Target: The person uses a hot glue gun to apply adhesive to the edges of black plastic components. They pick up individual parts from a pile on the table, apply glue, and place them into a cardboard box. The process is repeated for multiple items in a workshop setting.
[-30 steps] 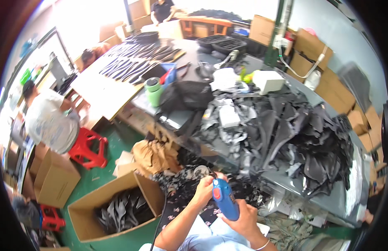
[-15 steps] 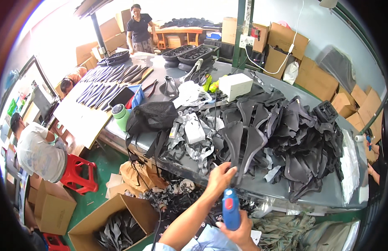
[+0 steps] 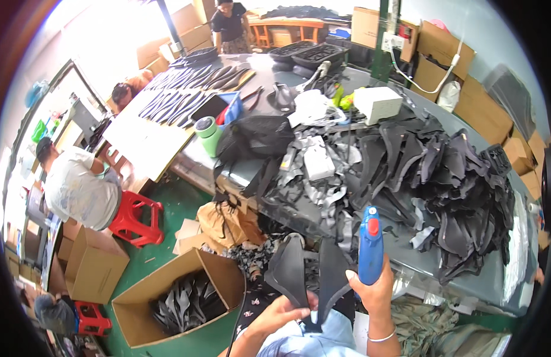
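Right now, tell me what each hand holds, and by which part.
Left hand: dark two-winged piece, near its narrow lower end. Right hand: blue handheld tool, by its lower part.

The person wears a light blue top point(image 3: 338, 334), its cloth creased. Beyond it and to its left, a dark lower garment point(image 3: 254, 304) carries small pale bow-like motifs. Right of the top, a thin pale bracelet point(image 3: 382, 339) circles the right wrist; left fingers point(image 3: 290, 314) and right fingers point(image 3: 379, 281) are bare.

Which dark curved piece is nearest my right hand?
The two-lobed piece held at its lower end by your left hand; the others lie on the table or in the open cardboard box.
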Demonstrator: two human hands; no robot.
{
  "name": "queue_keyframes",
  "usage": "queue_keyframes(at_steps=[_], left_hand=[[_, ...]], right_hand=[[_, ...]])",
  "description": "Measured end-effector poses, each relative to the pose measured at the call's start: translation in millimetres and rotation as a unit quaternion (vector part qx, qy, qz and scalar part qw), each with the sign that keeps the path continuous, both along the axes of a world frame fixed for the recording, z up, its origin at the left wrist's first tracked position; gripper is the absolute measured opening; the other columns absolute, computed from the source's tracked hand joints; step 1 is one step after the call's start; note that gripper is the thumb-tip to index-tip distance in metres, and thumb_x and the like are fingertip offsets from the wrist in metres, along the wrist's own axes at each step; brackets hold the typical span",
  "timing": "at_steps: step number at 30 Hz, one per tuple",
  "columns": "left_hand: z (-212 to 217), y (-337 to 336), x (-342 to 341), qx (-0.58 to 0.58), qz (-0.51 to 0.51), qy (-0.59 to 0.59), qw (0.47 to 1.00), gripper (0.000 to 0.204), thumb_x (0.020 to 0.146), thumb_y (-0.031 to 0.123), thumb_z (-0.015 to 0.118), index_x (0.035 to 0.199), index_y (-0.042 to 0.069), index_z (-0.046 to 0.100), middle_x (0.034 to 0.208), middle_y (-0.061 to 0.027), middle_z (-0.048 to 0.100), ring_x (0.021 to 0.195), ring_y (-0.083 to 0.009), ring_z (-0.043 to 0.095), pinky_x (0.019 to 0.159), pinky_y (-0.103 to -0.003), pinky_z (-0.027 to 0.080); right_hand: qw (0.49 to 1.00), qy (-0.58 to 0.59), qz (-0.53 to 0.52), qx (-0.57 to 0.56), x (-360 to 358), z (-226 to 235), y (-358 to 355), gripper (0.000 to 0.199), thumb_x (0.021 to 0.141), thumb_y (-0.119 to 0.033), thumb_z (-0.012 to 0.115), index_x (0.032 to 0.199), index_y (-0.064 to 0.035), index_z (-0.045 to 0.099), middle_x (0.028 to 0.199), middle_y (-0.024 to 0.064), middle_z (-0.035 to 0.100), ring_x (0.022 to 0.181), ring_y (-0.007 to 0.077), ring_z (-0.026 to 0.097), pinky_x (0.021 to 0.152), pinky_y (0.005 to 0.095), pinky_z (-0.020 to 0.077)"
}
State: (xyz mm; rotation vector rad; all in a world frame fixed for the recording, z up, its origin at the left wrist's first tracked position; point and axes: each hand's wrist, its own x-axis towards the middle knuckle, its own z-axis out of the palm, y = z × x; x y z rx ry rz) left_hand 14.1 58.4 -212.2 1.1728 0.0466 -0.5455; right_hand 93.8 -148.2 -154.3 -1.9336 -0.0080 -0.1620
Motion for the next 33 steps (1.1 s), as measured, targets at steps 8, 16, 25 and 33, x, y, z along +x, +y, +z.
queue_keyframes(at_steps=[8, 16, 25, 33], left_hand=[[39, 26, 18, -0.2, 0.358, -0.046, 0.911, 0.071, 0.089, 0.059, 0.037, 0.128, -0.001, 0.039, 0.117, -0.0148, 0.053, 0.1, -0.0237, 0.054, 0.091, -0.039, 0.042], [33, 3, 8, -0.112, 0.485, -0.22, 0.839, 0.094, 0.077, 0.08, 0.023, 0.132, 0.005, 0.035, 0.122, -0.0074, 0.048, 0.111, -0.0184, 0.047, 0.096, -0.034, 0.036], [16, 0, -6, -0.054, 0.457, -0.208, 0.863, 0.114, 0.061, 0.09, 0.026, 0.133, 0.002, 0.03, 0.125, -0.0073, 0.044, 0.116, -0.0167, 0.042, 0.101, -0.033, 0.033], [-9, 4, -18, -0.065, 0.441, -0.176, 0.878, 0.115, 0.062, 0.091, 0.025, 0.134, 0.002, 0.029, 0.126, -0.007, 0.043, 0.118, -0.0168, 0.041, 0.102, -0.033, 0.031]], right_hand=[[0.97, -0.099, 0.127, -0.184, -33, 12, 39, 0.066, 0.058, -0.041, 0.083, 0.095, 0.0011, 0.049, 0.066, 0.0141, 0.06, 0.056, 0.0322, 0.06, 0.056, 0.0387, 0.0482], [0.933, -0.133, 0.25, -0.222, -70, 22, 73, 0.062, 0.062, -0.043, 0.08, 0.097, 0.0001, 0.051, 0.066, 0.0174, 0.057, 0.059, 0.0362, 0.057, 0.053, 0.0418, 0.0446], [0.936, -0.143, 0.258, -0.193, -79, 33, 79, 0.059, 0.061, -0.039, 0.081, 0.094, -0.0005, 0.05, 0.066, 0.0175, 0.057, 0.058, 0.0358, 0.058, 0.053, 0.0409, 0.0465], [0.934, -0.165, 0.255, -0.188, -79, 38, 73, 0.06, 0.059, -0.042, 0.081, 0.091, -0.0014, 0.051, 0.066, 0.0172, 0.057, 0.059, 0.036, 0.058, 0.053, 0.0412, 0.0467]])
